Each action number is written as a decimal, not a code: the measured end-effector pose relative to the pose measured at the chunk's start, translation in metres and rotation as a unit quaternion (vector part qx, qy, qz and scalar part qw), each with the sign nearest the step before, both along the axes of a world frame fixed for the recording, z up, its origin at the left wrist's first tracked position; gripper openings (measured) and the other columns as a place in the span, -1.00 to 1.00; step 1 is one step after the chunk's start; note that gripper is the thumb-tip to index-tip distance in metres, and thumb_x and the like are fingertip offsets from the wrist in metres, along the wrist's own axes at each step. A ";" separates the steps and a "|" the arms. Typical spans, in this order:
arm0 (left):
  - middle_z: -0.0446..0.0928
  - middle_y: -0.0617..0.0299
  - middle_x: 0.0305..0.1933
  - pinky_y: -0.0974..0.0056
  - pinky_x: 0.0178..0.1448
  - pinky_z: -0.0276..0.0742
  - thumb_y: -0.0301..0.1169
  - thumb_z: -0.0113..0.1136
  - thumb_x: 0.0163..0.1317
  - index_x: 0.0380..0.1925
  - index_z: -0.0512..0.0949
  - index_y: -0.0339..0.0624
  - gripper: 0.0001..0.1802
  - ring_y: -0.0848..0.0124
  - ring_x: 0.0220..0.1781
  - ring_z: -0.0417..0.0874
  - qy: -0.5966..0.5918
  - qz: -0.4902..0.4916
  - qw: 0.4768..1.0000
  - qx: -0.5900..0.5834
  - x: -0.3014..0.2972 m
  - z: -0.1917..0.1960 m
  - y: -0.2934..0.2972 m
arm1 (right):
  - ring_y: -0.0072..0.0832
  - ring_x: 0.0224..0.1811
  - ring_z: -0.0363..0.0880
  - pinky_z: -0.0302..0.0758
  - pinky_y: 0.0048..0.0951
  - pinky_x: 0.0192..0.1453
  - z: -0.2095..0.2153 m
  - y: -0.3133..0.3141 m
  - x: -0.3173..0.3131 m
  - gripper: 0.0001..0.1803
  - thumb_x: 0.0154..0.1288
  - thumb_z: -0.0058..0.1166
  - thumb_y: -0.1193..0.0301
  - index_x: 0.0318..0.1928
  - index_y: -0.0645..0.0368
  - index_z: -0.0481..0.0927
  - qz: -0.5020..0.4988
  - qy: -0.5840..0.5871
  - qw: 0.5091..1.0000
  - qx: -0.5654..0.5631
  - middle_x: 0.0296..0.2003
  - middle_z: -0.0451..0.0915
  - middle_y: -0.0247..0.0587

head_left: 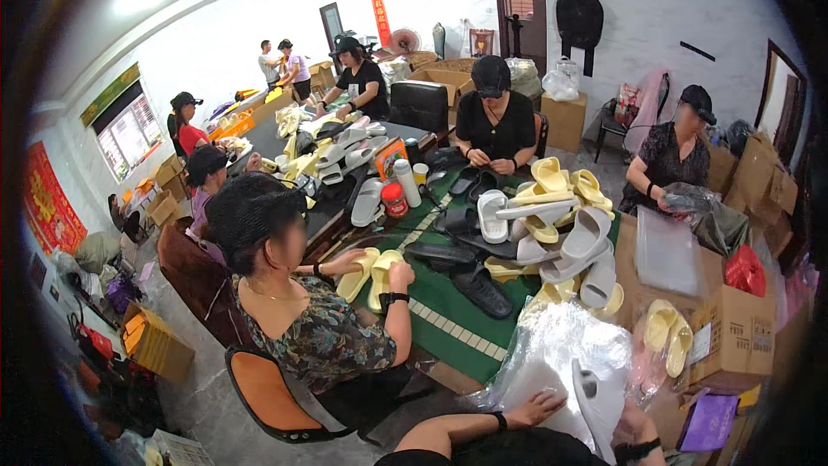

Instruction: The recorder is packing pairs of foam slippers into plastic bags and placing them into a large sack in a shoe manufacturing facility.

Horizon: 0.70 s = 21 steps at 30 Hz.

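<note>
My left hand [536, 411] lies with its fingers stretched out on clear plastic bags [552, 349] at the near edge of the table. Between my hands a light grey slipper [597, 407] stands tilted on its side. Close against the slipper's right side is my right hand [636, 428]; its fingers are mostly hidden, so its grip does not show. Just beyond the bags rises a pile of pale yellow and grey slippers [561, 224]. A pair of yellow slippers [664, 336] in clear wrapping lies to the right.
A cardboard box [733, 336] and a purple packet [709, 423] stand at my right. A stack of clear bags [679, 250] lies farther back. Black slippers [479, 289] rest on the green mat [457, 328]. Co-workers sit around; one at left holds yellow slippers [369, 276].
</note>
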<state>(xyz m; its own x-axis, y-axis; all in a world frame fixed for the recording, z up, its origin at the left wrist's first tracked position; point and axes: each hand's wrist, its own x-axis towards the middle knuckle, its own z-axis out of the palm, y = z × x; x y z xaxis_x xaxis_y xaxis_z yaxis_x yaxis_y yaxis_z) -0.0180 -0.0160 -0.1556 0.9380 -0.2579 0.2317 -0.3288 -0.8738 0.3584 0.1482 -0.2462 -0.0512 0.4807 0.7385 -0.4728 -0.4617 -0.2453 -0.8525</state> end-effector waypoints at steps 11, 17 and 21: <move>0.33 -0.11 0.11 0.11 0.12 0.32 -0.57 -0.20 0.17 0.23 0.11 -0.15 -0.44 0.04 0.07 0.41 0.189 -0.028 0.950 -0.248 0.024 -0.011 0.028 | -0.48 -0.38 0.55 0.48 -0.54 -0.33 0.048 -0.033 -0.048 -0.64 0.11 0.01 0.48 -0.03 0.21 0.45 0.054 0.194 0.970 -0.133 -0.27 0.57 -0.26; 0.40 -0.18 -0.01 0.10 0.01 0.40 -0.37 -0.13 0.26 0.12 0.26 -0.30 -0.57 0.02 -0.02 0.46 0.133 0.059 0.955 -0.260 0.052 0.029 0.016 | -0.46 -0.28 0.49 0.43 -0.46 -0.22 0.027 -0.073 -0.047 -0.70 0.15 -0.06 0.46 -0.08 0.23 0.48 -0.004 0.260 0.963 0.066 -0.27 0.55 -0.30; 0.37 -0.19 0.04 0.12 0.11 0.34 -0.39 -0.14 0.26 0.13 0.23 -0.29 -0.57 0.01 0.06 0.41 0.107 0.087 0.940 -0.312 0.048 0.042 0.001 | -0.36 -0.18 0.47 0.41 -0.38 -0.12 0.031 -0.042 -0.044 -0.69 0.17 -0.11 0.40 -0.08 0.24 0.47 0.083 -0.083 0.985 -0.127 -0.25 0.54 -0.16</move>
<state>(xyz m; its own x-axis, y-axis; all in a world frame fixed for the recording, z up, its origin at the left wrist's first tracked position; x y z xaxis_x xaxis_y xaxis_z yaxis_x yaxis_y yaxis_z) 0.0305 -0.0152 -0.1138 0.9958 0.0280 0.0873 -0.0612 -0.5051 0.8609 0.1042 -0.2880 -0.0203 0.4493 0.6818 -0.5773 -0.2574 -0.5200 -0.8144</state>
